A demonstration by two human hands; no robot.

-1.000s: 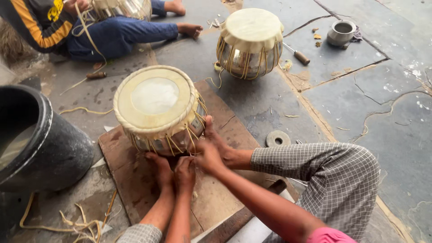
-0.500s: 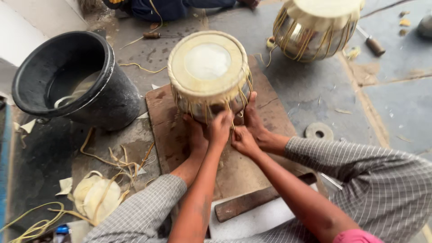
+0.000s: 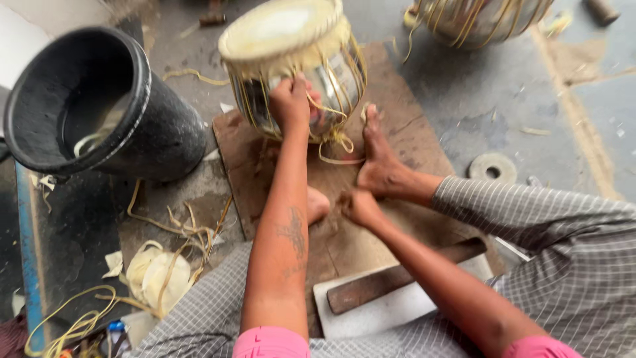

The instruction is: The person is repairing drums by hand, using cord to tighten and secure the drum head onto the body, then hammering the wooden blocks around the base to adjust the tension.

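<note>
Wooden board [image 3: 404, 142]: left hand [image 3: 291, 99] grips drum [image 3: 291, 59] lacing.

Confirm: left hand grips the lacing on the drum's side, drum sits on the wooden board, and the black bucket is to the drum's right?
Not quite: the black bucket stands to the left of the drum, not its right, as the head view shows. The rest holds: the left hand grips the lacing on the drum's side, and the drum sits on the wooden board.
</note>
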